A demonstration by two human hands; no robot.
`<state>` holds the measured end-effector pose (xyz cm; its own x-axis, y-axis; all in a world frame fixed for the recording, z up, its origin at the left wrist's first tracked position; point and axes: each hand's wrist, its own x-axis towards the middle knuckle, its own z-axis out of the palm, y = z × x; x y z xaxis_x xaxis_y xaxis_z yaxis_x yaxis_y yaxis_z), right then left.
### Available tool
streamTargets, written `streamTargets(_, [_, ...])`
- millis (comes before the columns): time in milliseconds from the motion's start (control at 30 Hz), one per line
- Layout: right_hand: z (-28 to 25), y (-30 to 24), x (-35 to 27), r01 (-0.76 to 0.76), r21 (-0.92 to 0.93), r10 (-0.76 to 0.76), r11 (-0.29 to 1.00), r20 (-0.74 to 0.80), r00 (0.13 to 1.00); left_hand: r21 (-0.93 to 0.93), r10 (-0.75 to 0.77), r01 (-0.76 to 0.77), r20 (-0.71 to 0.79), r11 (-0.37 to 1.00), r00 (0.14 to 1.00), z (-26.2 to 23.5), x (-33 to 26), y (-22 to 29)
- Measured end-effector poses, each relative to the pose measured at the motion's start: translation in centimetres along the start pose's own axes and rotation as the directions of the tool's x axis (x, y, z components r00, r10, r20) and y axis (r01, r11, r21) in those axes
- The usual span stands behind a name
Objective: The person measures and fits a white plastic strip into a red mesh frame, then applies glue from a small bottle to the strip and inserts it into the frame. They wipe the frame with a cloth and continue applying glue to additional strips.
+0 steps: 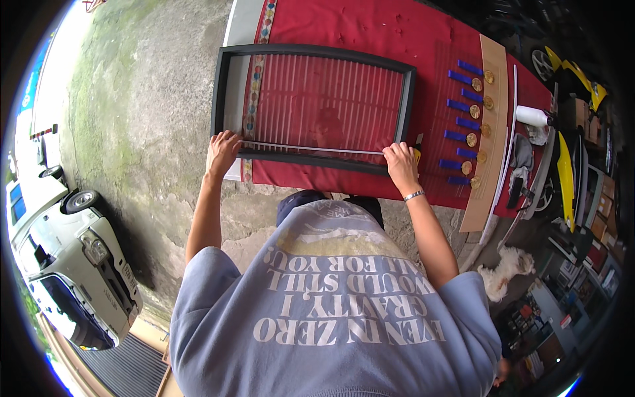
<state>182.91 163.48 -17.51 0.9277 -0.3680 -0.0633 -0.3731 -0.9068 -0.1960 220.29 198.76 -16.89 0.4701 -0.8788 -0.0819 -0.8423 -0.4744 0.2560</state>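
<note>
A rectangular black frame [317, 50] with a clear, striped pane lies on the red-covered table [370, 23]. Along the inside of its near side runs a thin pale strip [311, 147]. My left hand [225, 151] is closed with its fingers on the strip's left end, at the frame's near left corner. At the near right corner, my right hand [401, 164] has its fingers closed on the other end. A small yellow and black object [417, 153] sits partly hidden beside my right hand; its kind I cannot make out.
Several gold medals [471, 139] on blue ribbons lie right of the frame, beside a long cardboard strip [486, 145]. Farther right are a white bottle [532, 116] and yellow car-like parts [565, 178]. A white fluffy dog [504, 270] is on the floor; a white vehicle [73, 264] stands left.
</note>
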Motion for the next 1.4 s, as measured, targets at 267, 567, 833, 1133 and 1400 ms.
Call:
streamTargets(267, [-0.5,-0.4,-0.9,0.014,0.06,-0.017,0.998,0.047,0.999,0.019,-0.044,0.044,0.034,0.999,0.998,-0.3,-0.3,-1.6])
streamTargets(567, [0.2,-0.2,-1.3,-0.025,0.018,0.025,1.0,0.044,0.999,0.039,0.015,-0.015,-0.002,0.999,1.0,-0.1,0.0,-1.6])
streamTargets(833, [0.4,0.0,-1.5,-0.071,0.052,0.074,0.996,-0.054,0.996,0.06,0.059,-0.056,-0.046,0.997,0.997,-0.5,-0.3,-1.1])
streamTargets(1133, [-8.4,2.2,-0.1,-0.026,0.408,0.123,0.913,-0.214,0.969,-0.211,-0.037,0.05,0.065,0.976,0.997,-3.2,0.1,0.0])
streamTargets(1400, [-22.9,8.8,-0.9,-0.154,0.719,0.31,0.678,-0.089,0.947,-0.784,0.357,0.507,0.617,0.359,0.701,-9.8,5.0,12.9])
